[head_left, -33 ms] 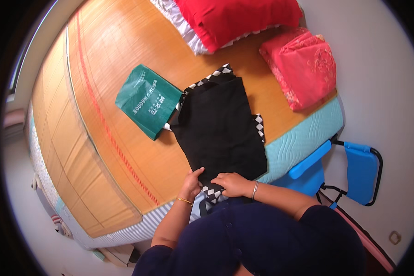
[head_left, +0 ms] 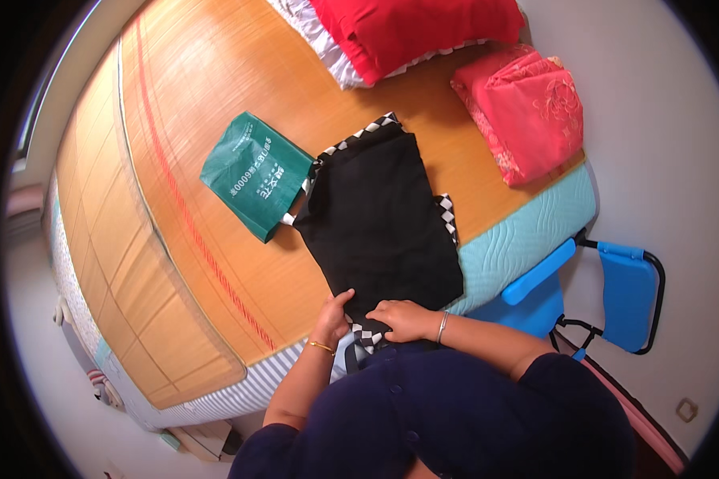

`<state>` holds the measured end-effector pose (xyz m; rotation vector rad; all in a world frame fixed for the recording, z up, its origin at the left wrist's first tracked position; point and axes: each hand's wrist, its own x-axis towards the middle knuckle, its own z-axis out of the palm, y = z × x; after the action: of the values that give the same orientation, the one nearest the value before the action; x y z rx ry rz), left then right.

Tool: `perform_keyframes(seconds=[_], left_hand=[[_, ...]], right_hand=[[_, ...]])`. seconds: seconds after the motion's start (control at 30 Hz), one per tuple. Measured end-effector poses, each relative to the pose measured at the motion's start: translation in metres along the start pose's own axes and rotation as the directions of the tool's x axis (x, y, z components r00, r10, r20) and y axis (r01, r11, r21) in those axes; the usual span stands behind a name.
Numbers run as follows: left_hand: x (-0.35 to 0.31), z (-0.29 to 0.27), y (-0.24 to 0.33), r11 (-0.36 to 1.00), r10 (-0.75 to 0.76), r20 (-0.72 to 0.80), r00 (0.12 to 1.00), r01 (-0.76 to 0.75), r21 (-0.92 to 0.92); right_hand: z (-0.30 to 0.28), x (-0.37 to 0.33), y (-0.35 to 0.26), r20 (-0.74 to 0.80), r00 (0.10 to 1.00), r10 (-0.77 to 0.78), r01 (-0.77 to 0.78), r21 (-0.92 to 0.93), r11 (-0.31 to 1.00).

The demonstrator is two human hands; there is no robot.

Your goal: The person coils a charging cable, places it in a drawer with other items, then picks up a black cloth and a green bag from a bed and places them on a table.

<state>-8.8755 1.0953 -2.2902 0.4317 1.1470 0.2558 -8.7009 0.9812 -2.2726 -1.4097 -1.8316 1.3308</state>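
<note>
Partly hid, chk cloth [head_left: 448,214] under blk cloth [head_left: 379,219]

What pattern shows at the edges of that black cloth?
The checked fabric edging is black and white; see the head view.

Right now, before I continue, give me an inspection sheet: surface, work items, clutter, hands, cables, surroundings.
Surface: tan mat on a bed, pale blue quilted edge.
Work items: black cloth spread out; checkered fabric showing at its edges.
Clutter: green bag at left; red pillow and folded pink bedding beyond.
Hands: left hand and right hand grip the black cloth's near end.
Cables: nothing seen.
Surroundings: blue chair, pale wall at right.
</note>
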Motion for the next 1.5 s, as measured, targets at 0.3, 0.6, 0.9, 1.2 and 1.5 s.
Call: perform_keyframes(seconds=[0.3,0.6,0.9,1.2,1.5], left_hand=[[-0.002,-0.018,0.004,0.976,0.184,0.097,0.978,-0.193,0.096],[0.000,-0.036,-0.008,0.972,0.200,-0.006,0.980,-0.197,0.128],[-0.041,-0.045,-0.001,0.996,-0.063,0.324,0.944,0.039,0.080],[-0.142,0.131,0.068,0.882,0.348,0.539,0.767,-0.463,0.090],[-0.111,0.312,0.132,0.840,0.396,0.667,0.631,-0.542,0.014]], right_hand=[[-0.037,-0.003,0.081,-0.933,0.214,0.289,-0.435,0.174,0.883],[0.011,0.001,0.046,-0.470,0.605,0.642,-0.075,0.770,0.634],[0.010,-0.053,0.029,0.003,0.921,0.390,0.060,0.987,-0.149],[-0.106,-0.127,-0.056,-0.494,0.836,0.237,0.496,0.867,0.056],[-0.300,-0.181,-0.043,-0.708,0.661,0.247,0.663,0.706,0.249]])
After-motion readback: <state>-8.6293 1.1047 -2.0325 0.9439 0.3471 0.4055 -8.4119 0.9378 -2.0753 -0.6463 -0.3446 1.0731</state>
